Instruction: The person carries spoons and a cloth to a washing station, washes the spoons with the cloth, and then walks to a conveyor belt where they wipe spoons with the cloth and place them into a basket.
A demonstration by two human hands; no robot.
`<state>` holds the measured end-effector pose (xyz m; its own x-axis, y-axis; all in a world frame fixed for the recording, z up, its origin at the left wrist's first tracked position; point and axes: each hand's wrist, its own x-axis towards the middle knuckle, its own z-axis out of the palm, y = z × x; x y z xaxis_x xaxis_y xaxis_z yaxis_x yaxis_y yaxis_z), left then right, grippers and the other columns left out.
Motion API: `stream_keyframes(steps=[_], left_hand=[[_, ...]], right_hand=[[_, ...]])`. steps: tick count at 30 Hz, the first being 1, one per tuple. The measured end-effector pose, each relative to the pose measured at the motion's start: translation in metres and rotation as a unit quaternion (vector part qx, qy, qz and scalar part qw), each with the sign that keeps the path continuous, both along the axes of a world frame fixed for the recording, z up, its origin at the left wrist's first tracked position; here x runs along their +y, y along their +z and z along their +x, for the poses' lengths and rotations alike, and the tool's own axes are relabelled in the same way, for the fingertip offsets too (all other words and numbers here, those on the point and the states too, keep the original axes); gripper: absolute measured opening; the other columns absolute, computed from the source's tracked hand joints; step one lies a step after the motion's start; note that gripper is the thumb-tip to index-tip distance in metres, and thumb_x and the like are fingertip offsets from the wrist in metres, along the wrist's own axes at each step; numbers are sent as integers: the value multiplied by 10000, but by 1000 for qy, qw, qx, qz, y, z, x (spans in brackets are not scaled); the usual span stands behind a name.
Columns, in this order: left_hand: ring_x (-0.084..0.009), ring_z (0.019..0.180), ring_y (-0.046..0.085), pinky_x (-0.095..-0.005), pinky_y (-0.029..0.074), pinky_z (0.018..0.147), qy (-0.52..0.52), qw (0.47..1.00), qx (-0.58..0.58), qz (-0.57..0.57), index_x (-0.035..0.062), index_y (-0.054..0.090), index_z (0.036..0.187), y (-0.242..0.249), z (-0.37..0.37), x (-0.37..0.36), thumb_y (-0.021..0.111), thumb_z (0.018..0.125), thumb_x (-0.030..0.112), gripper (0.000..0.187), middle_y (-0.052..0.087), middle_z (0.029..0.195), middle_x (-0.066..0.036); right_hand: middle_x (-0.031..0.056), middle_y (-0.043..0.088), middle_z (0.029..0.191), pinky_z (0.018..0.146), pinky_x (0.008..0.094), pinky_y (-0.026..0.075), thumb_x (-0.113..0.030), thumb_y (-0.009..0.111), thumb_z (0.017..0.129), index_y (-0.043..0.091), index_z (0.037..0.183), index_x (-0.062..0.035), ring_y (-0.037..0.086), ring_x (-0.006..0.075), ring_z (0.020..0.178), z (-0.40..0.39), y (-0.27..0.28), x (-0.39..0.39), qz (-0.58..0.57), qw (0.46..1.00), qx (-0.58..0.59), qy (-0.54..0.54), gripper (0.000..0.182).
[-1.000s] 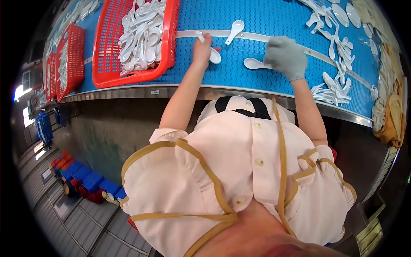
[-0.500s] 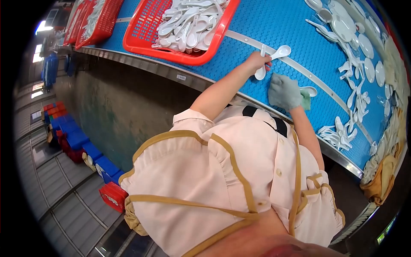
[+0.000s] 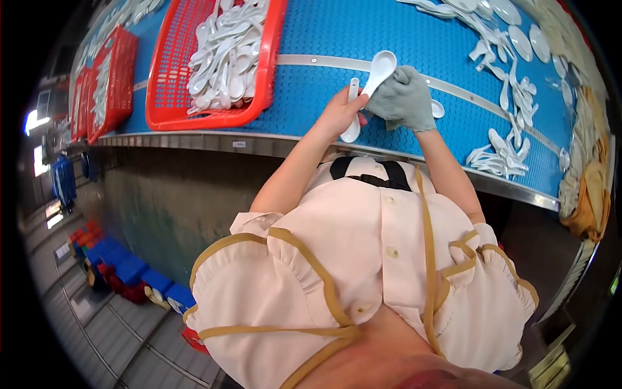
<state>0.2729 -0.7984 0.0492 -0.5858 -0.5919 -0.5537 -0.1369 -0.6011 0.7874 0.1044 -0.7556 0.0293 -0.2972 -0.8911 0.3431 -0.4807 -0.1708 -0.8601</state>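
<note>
White spoons are pinched in my bare left hand (image 3: pixel 341 114). One spoon (image 3: pixel 382 66) points up and right with its bowl outward; another (image 3: pixel 351 131) has its bowl below the fingers and its handle sticking up. My right hand (image 3: pixel 407 102) wears a grey glove, with curled fingers close beside the raised spoon's bowl. What the glove grips, if anything, is hidden. Just right of the glove, a further white spoon (image 3: pixel 438 109) lies on the blue textured surface (image 3: pixel 330 32).
A red basket (image 3: pixel 275 61) full of white spoons stands left of my hands, with more red baskets (image 3: pixel 120 84) farther left. Loose spoons (image 3: pixel 502 155) and white dishes (image 3: pixel 520 43) lie to the right. Cloths (image 3: pixel 586 201) hang at the right edge. A metal edge (image 3: pixel 285 144) runs along the front.
The view has shifted, so the basket and surface appear farther left. My gloved hand has moved up beside the raised spoon's bowl. The green cloth at the glove no longer shows.
</note>
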Motion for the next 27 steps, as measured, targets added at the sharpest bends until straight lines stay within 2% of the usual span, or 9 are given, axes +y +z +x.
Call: stream_keyframes(steps=[1,3,5,7,10,15,21,26,27], left_hand=[[-127,548,533,-257,443,465,-28,998,-6,-48,29,459,962,2,1,0,512,836,213,229,527,838,-67],[-101,507,509,-233,417,443,-61,993,-11,-96,30,462,951,5,4,-1,508,840,211,217,532,809,-52],[-78,497,485,-216,384,427,-87,980,-58,-171,29,468,943,8,7,-1,495,848,209,205,539,766,-32],[-93,501,491,-247,406,461,-106,976,-79,-176,9,474,923,20,9,-1,487,831,204,216,545,727,-48],[-122,501,488,-274,409,480,-210,939,-131,-238,9,502,852,31,7,3,508,818,211,205,546,684,-57],[-135,506,492,-288,400,473,-262,904,-178,-286,10,515,801,31,23,5,517,822,230,221,543,637,-73],[-77,518,493,-218,385,451,19,948,-122,-294,48,541,821,79,76,-33,503,842,256,212,572,701,-36],[-138,646,545,-251,429,553,195,903,-145,-354,0,503,951,85,129,-107,564,804,233,282,584,827,-109],[-177,768,535,-281,420,659,205,807,-245,-496,-15,484,1003,69,137,-121,587,785,233,345,568,898,-136]], right_hand=[[57,569,725,585,290,478,-231,662,612,573,804,-85,559,227,609,-5,3,4,-56,957,282,-46,258],[69,580,785,630,287,470,-278,710,545,574,783,-81,561,216,678,-15,9,13,-5,957,282,-62,338],[84,584,814,655,302,459,-285,717,508,580,748,-83,550,221,758,-21,33,20,66,995,62,-51,343],[79,540,816,650,330,420,-197,724,477,516,738,-81,519,263,740,-32,36,16,-66,987,144,-12,353],[54,498,766,608,345,403,-235,643,524,495,689,-93,491,281,728,-4,77,18,155,887,407,152,263],[71,521,734,529,359,437,-266,582,591,510,630,-102,533,272,621,-1,23,42,86,964,226,108,183],[78,552,795,526,336,459,-283,560,648,502,745,-93,564,248,629,-51,43,69,90,926,357,-79,222],[149,585,816,597,382,482,-270,538,702,535,813,-45,606,298,699,-61,17,59,362,838,360,-194,251],[160,592,814,628,391,484,-273,532,721,540,835,-27,609,310,723,-58,-1,56,391,841,319,-192,272]])
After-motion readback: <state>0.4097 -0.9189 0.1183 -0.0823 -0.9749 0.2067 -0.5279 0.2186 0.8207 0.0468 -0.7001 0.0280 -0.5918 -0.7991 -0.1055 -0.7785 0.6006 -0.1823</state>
